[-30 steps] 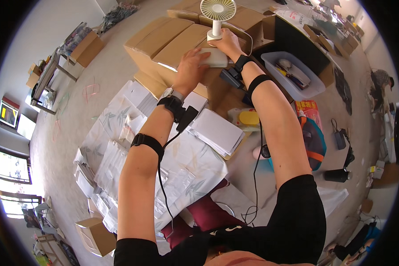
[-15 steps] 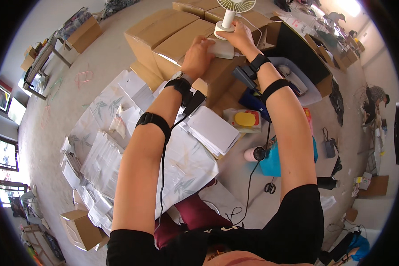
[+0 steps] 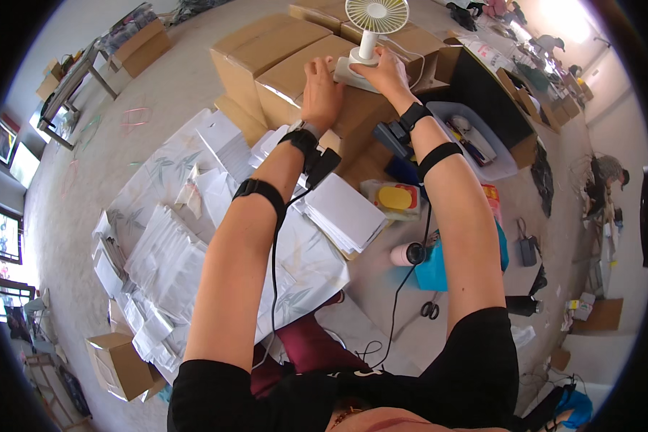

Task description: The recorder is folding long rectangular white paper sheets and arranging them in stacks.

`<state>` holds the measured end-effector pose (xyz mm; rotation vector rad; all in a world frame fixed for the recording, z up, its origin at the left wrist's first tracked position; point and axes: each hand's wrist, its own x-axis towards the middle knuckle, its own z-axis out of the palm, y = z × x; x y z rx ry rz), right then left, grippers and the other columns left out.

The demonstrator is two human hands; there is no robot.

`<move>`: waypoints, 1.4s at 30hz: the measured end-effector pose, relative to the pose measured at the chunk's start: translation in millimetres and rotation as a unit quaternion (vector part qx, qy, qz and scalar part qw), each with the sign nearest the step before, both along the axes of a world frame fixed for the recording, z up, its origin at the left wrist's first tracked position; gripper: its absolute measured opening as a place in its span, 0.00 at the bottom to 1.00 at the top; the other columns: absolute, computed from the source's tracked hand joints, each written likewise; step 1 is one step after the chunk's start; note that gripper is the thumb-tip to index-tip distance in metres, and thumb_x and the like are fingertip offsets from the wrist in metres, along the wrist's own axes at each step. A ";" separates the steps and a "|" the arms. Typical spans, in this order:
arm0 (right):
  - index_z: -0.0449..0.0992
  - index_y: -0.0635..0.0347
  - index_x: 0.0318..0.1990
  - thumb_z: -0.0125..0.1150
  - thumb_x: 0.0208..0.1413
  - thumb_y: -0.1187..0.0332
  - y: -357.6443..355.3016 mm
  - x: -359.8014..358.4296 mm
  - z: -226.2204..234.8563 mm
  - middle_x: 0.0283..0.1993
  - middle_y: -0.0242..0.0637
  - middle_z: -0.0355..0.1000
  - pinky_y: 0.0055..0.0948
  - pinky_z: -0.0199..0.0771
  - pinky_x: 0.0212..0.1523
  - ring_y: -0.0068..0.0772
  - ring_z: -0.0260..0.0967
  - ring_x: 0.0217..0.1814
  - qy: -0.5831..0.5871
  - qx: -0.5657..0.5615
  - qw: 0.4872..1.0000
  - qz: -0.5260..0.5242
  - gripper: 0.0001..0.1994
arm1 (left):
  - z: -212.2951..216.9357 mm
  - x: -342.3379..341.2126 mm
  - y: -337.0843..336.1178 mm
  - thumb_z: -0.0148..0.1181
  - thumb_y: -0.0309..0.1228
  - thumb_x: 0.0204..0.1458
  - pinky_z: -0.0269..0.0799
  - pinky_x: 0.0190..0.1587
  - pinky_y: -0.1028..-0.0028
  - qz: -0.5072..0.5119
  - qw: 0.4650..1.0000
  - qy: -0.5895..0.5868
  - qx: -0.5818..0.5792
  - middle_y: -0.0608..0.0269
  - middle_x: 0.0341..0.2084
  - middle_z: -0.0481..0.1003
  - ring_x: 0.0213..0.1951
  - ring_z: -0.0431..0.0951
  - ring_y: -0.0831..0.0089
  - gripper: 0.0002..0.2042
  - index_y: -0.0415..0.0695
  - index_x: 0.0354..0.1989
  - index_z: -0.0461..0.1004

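A small white desk fan (image 3: 368,45) stands upright on top of a flat white block (image 3: 344,72), which rests on a cardboard box (image 3: 295,72). My right hand (image 3: 387,75) grips the round base of the fan, thumb at the front. Just left of the block, my left hand (image 3: 322,97) lies on the box with its fingers a little apart and nothing visible in them. A white cable (image 3: 419,59) loops behind the fan to the right.
Papers (image 3: 342,212) and clear plastic bags (image 3: 167,248) cover the patterned table (image 3: 306,270). To the right are a clear plastic bin (image 3: 507,164), a yellow-lidded pack (image 3: 396,198), a pink bottle (image 3: 405,253) and scissors (image 3: 430,309). Black cables trail from both wrists.
The fan has come down onto the white block. My left hand has let go of the block and now lies beside it. The whole view has shifted slightly.
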<state>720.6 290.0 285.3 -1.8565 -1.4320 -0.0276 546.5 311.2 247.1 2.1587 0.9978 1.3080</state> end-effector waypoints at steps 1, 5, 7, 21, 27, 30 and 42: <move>0.76 0.66 0.58 0.80 0.41 0.43 0.8 -0.8 -0.4 0.53 0.51 0.80 0.41 0.76 0.59 0.47 0.79 0.57 0.014 0.010 1.000 -0.004 0.42 | 0.8 -5.8 -5.8 0.68 0.22 0.51 0.72 0.61 0.51 0.005 0.999 -0.021 0.039 0.38 0.61 0.64 0.60 0.71 0.36 0.30 0.40 0.63 0.63; 0.76 0.66 0.55 0.81 0.42 0.48 -0.7 -0.3 -11.0 0.51 0.55 0.80 0.44 0.76 0.58 0.54 0.78 0.57 0.032 0.067 0.997 -0.012 0.37 | -0.9 -42.3 -50.7 0.68 0.20 0.50 0.70 0.63 0.55 -0.048 0.994 -0.047 0.081 0.41 0.61 0.63 0.64 0.64 0.42 0.32 0.41 0.65 0.63; 0.75 0.67 0.58 0.80 0.43 0.48 -3.9 0.5 -13.2 0.51 0.56 0.80 0.45 0.76 0.59 0.54 0.78 0.57 0.035 0.064 0.997 -0.012 0.39 | 8.3 -75.2 -95.1 0.68 0.20 0.50 0.68 0.64 0.57 -0.108 0.992 -0.029 0.063 0.42 0.64 0.62 0.64 0.65 0.43 0.33 0.41 0.65 0.63; 0.68 0.76 0.64 0.76 0.48 0.41 -28.2 12.8 -14.5 0.60 0.65 0.73 0.49 0.69 0.66 0.62 0.70 0.66 -0.079 -0.014 0.996 -0.029 0.47 | -41.1 -382.9 -376.1 0.64 0.18 0.55 0.78 0.55 0.64 -0.053 0.932 0.060 -0.353 0.51 0.52 0.78 0.52 0.82 0.58 0.23 0.39 0.60 0.71; 0.69 0.69 0.65 0.67 0.64 0.62 -145.3 -51.0 -15.7 0.61 0.56 0.74 0.45 0.71 0.63 0.56 0.71 0.63 -0.095 0.169 0.980 0.053 0.27 | -109.2 -445.4 -455.0 0.61 0.17 0.57 0.78 0.49 0.69 0.176 0.923 -0.026 -0.340 0.55 0.44 0.80 0.44 0.82 0.63 0.17 0.39 0.55 0.75; 0.74 0.65 0.59 0.63 0.65 0.70 -229.1 -141.7 -11.3 0.55 0.47 0.76 0.39 0.74 0.54 0.45 0.73 0.54 -0.115 0.177 0.971 0.108 0.17 | -136.2 -467.6 -467.1 0.59 0.18 0.58 0.75 0.48 0.67 0.290 0.917 -0.026 -0.272 0.54 0.44 0.78 0.44 0.79 0.62 0.13 0.38 0.51 0.76; 0.76 0.59 0.43 0.63 0.62 0.74 -374.8 -399.8 -188.2 0.36 0.39 0.73 0.35 0.76 0.40 0.38 0.73 0.35 0.110 -0.168 0.919 0.340 0.04 | -238.5 -541.2 -446.9 0.60 0.26 0.61 0.67 0.53 0.55 0.351 0.920 0.090 -0.152 0.53 0.42 0.76 0.46 0.73 0.51 0.07 0.41 0.46 0.75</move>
